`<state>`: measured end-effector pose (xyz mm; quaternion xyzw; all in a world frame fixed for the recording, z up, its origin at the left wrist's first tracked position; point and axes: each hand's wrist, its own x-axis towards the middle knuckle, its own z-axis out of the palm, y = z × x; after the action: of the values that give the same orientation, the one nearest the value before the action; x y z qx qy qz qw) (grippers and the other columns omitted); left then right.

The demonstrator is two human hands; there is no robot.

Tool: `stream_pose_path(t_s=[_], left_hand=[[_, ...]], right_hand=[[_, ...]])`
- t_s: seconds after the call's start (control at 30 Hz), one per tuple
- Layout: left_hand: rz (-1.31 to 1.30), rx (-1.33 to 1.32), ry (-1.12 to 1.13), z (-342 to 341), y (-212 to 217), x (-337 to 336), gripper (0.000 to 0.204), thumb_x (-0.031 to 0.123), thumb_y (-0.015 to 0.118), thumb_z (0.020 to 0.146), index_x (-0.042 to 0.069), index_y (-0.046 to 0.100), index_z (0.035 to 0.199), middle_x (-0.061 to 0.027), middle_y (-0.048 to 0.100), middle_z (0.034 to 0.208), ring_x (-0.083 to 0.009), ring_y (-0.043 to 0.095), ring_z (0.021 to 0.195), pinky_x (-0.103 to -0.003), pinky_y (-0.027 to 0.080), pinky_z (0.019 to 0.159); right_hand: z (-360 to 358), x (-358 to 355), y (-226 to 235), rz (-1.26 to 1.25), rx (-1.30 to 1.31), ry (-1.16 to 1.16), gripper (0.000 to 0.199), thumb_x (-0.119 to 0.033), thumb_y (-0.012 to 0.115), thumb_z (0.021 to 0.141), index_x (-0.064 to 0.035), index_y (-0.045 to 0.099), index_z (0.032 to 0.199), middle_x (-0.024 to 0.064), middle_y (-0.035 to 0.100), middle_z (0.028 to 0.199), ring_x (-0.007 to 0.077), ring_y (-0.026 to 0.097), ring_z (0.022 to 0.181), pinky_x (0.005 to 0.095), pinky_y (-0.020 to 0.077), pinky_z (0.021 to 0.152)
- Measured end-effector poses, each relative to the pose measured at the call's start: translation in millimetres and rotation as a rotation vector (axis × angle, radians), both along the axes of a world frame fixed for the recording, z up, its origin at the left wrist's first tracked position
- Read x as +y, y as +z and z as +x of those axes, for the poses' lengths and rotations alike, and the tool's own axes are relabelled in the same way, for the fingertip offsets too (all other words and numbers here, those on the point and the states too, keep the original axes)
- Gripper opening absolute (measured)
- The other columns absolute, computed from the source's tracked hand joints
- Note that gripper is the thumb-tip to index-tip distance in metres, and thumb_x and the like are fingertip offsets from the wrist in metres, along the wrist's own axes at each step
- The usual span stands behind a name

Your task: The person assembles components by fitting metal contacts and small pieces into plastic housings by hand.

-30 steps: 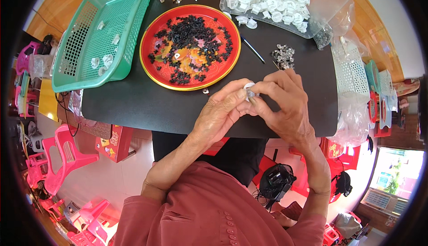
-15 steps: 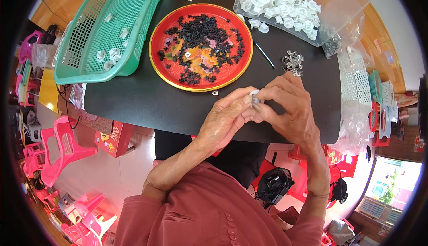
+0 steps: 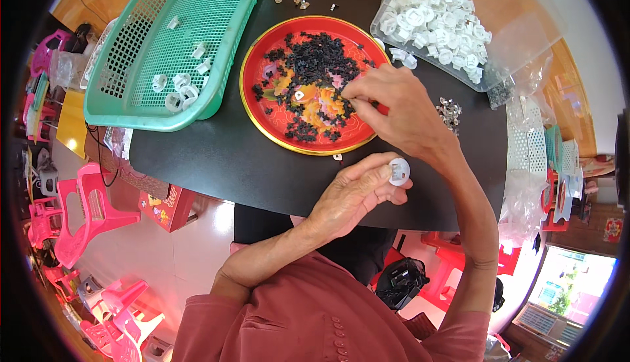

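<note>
My left hand (image 3: 357, 191) is closed on a round white plastic part (image 3: 399, 172) with openings in its face, held between thumb and fingers above the table's near edge. My right hand (image 3: 403, 109) reaches over the right side of a round red tray (image 3: 262, 129) with a gold rim. Its thumb and forefinger are pinched together among small black pieces (image 3: 321, 54) spread over the tray; whatever is between the fingertips is too small to make out. A small white piece (image 3: 300, 96) lies among the black ones.
A green plastic basket (image 3: 164, 122) with several white parts stands at the left. At the far right is a clear bin (image 3: 482, 86) heaped with white parts (image 3: 436, 21). Small shiny metal pieces (image 3: 449, 113) lie on the dark table (image 3: 275, 181). Pink chairs (image 3: 88, 214) stand on the floor.
My right hand has left the white part and moved up and left to the tray's black pieces. My left hand keeps the white part, now with its round face showing.
</note>
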<state>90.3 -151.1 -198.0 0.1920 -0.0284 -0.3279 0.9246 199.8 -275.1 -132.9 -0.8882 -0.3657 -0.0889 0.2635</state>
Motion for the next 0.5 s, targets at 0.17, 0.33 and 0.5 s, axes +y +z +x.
stream_pose_path(t_s=[0.17, 0.33, 0.5], left_hand=[[-0.043, -0.005, 0.013, -1.6, -1.8, -1.0, 0.037, 0.018, 0.049, 0.099, -0.001, 0.046, 0.130, -0.0113, 0.058, 0.111, -0.0201, 0.059, 0.099, -0.033, 0.049, 0.085], [0.004, 0.004, 0.002, -0.5, -2.1, -2.9, 0.037, 0.019, 0.046, 0.099, -0.001, 0.045, 0.131, -0.0141, 0.058, 0.113, -0.0232, 0.061, 0.095, -0.036, 0.049, 0.084], [0.020, 0.022, -0.030, 1.2, 0.6, -1.3, 0.038, 0.019, 0.048, 0.099, -0.001, 0.045, 0.131, -0.0137, 0.058, 0.113, -0.0228, 0.060, 0.096, -0.036, 0.049, 0.084]], right_hand=[[20.8, 13.7, -7.9, -0.168, -0.102, 0.065, 0.008, -0.010, 0.066, 0.075, -0.0069, 0.067, 0.083, 0.0059, 0.053, 0.069, 0.0243, 0.051, 0.072, 0.0374, 0.0346, 0.063], [34.0, 16.7, -12.0, -0.095, 0.037, 0.131, 0.006, -0.011, 0.067, 0.073, -0.0076, 0.067, 0.078, 0.0050, 0.056, 0.071, 0.0237, 0.053, 0.075, 0.0371, 0.0368, 0.067], [36.7, 10.2, -3.0, -0.105, 0.030, 0.098, 0.007, -0.011, 0.067, 0.072, -0.0086, 0.067, 0.078, 0.0043, 0.056, 0.072, 0.0235, 0.053, 0.076, 0.0368, 0.0373, 0.068]])
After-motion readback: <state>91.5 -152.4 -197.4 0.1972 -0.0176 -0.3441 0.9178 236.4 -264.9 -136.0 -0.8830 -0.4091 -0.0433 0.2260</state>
